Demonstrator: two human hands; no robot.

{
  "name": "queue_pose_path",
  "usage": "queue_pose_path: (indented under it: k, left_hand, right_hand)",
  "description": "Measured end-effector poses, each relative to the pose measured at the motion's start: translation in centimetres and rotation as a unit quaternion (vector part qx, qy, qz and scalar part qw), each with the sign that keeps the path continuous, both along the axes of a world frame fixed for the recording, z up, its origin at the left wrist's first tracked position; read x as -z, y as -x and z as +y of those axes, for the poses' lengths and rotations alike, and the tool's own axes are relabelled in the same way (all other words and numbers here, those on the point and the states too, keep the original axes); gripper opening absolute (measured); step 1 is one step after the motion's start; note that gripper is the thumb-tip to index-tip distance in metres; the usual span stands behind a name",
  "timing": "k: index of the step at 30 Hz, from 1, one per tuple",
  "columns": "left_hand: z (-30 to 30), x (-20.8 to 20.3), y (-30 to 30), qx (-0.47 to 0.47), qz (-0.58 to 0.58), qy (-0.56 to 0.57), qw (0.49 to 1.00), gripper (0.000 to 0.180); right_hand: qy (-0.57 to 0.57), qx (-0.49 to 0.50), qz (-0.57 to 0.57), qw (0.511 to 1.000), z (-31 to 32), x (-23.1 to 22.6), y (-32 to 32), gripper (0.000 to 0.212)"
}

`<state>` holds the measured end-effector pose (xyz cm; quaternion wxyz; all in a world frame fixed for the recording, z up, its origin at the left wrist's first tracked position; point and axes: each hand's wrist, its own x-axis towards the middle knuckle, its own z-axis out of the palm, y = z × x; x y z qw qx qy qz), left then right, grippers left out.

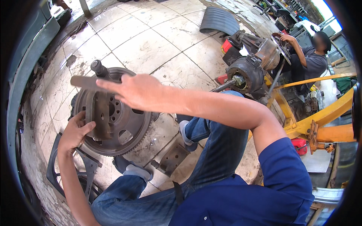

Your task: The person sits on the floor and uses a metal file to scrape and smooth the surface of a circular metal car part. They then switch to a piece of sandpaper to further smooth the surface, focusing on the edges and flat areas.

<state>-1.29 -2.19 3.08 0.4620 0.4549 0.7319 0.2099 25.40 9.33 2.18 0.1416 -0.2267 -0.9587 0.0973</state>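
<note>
A large toothed metal wheel like a flywheel (141,130) lies flat on the floor in front of me. Upright on top of it stands a curved brake shoe (102,116), its plate pierced with holes. My left hand (77,132) grips the shoe's near left edge, thumb and fingers around it. Above, my right hand (141,92) clasps a flat, file-like metal bar (85,83), blurred by motion. Its index finger stretches along the bar, which points left over the shoe's top. A dark cylindrical part (98,68) rises at the wheel's far edge.
By my feet lies a metal plate with holes (174,157); a black frame (88,169) rests beside my left forearm. To the right, an axle assembly (245,73) stands near a yellow stand (320,113). A co-worker (315,58) handles a round part there. A black curved guard (218,20) lies farther back.
</note>
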Motion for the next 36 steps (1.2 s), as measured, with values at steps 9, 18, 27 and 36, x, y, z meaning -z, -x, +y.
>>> queue_pose_path:
  k: [9,18,27,36]
  left_hand:
    - [0.3,-0.1,-0.1,-0.021,0.005,0.013,1.0,0.083]
    - [0.3,1.1,-1.2,-0.019,0.002,-0.086,0.996,0.062]
    - [0.7,2.0,-2.4,-0.063,-0.053,-0.066,0.994,0.089]
    - [0.6,3.0,-2.1,-0.056,0.081,-0.102,0.99,0.085]
  right_hand:
    - [-0.015,0.018,-0.013,1.0,-0.2,1.0,0.4,0.068]
    - [-0.001,-0.018,0.03,0.999,-0.5,0.5,0.5,0.065]
    - [-0.011,0.01,0.037,0.999,0.3,0.3,0.3,0.065]
    - [0.005,0.03,-0.003,1.0,0.4,-0.4,0.6,0.064]
